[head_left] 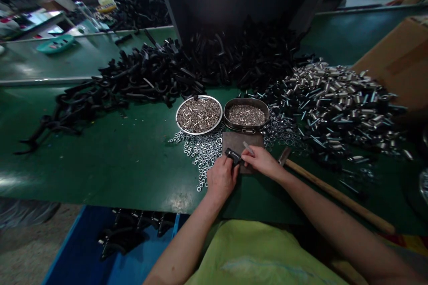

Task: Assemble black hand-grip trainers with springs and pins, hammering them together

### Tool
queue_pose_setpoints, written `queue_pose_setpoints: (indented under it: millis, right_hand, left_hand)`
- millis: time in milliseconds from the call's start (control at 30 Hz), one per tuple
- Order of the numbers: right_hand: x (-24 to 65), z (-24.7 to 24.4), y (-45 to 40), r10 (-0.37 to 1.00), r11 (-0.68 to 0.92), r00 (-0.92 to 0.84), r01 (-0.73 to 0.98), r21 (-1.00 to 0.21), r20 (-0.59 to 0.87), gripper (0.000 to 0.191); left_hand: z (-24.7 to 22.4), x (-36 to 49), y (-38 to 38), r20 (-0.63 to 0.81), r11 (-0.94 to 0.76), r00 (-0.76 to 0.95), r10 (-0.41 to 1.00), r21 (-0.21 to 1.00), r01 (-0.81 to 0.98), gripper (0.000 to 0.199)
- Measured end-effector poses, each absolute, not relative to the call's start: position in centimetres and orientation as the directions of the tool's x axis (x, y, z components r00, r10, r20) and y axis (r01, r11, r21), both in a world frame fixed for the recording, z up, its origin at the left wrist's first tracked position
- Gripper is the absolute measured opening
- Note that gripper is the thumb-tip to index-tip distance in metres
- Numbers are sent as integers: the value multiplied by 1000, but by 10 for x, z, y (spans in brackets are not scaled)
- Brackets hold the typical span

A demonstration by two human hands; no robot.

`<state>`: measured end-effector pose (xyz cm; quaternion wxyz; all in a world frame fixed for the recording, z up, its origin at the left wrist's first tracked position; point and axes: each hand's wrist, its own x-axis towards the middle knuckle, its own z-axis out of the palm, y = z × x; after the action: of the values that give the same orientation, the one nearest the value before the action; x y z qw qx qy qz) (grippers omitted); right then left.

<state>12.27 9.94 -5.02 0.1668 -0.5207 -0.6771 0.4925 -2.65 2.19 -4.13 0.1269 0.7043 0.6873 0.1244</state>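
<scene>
Head view shows both bare hands meeting over a dark, flat plate (229, 138) on the green table (143, 178). The left hand (221, 179) has its fingers closed around a small black part (233, 156) with a shiny section, held at the plate. The right hand (262, 160) comes in from the other side, thumb and fingers pinching a short, pale, slim piece (248, 148) that tilts up just above the black part (whether the two touch, I cannot tell).

Beyond the plate, a round bowl (177, 118) full of small metal pins stands just beside an oval tin (267, 116) holding finer metal bits. Loose metal rings (200, 156) spread left of the plate, near the left hand. A hammer (337, 192) lies on the right, its wooden handle slanting toward the table's near edge. Farther back, black curved pieces (147, 71) are heaped on the left, and silver-ended parts (337, 89) pile up beside a cardboard box (397, 67).
</scene>
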Motion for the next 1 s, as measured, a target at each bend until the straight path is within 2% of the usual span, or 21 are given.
queue_pose_setpoints:
  millis: [133, 267, 333, 467, 567, 633, 700, 767, 800, 867, 900, 1000]
  right_hand:
    - [127, -49, 96, 903, -74, -339, 482, -873, -263, 14]
    - [129, -40, 92, 947, -180, -218, 247, -952, -236, 34]
    - [130, -34, 92, 965, -174, -166, 187, -967, -205, 42]
    - [133, -27, 90, 988, -67, -116, 243, -968, -98, 48]
    - [138, -23, 87, 987, -41, -138, 257, -966, -79, 44]
    - [144, -22, 87, 992, 73, -119, 359, -930, 32, 39]
    - [154, -22, 89, 961, 273, -118, 550, -789, 250, 34]
    - [166, -25, 93, 881, 419, -192, 740, -527, 432, 30]
    - [172, -27, 95, 845, 449, -247, 808, -382, 474, 29]
    - [183, -32, 98, 820, 438, -332, 888, -138, 466, 27]
    - [187, -35, 99, 827, 415, -352, 908, -53, 439, 26]
    - [194, -41, 101, 869, 359, -356, 932, 59, 342, 21]
  left_hand:
    - [-41, -27, 22, 11, -20, 17, 1000, 341, 940, 15]
    - [-41, -26, 21, 17, -19, 14, 1000, 325, 946, 16]
    - [-42, -26, 21, 16, -21, 16, 1000, 316, 948, 17]
    - [-44, -26, 21, 32, -21, 11, 999, 302, 953, 17]
    - [-47, -26, 21, 70, -27, 6, 998, 296, 955, 16]
    - [-50, -26, 20, 104, -39, 9, 995, 292, 956, 15]
    - [-52, -27, 18, 154, -67, 22, 988, 290, 955, 14]
    - [-54, -28, 15, 230, -112, 44, 972, 291, 950, 14]
    - [-54, -28, 13, 271, -137, 55, 961, 294, 946, 15]
    - [-52, -28, 11, 343, -181, 70, 937, 302, 936, 16]
    - [-50, -28, 10, 370, -196, 73, 926, 308, 931, 17]
    - [-42, -27, 9, 426, -232, 75, 902, 331, 915, 17]
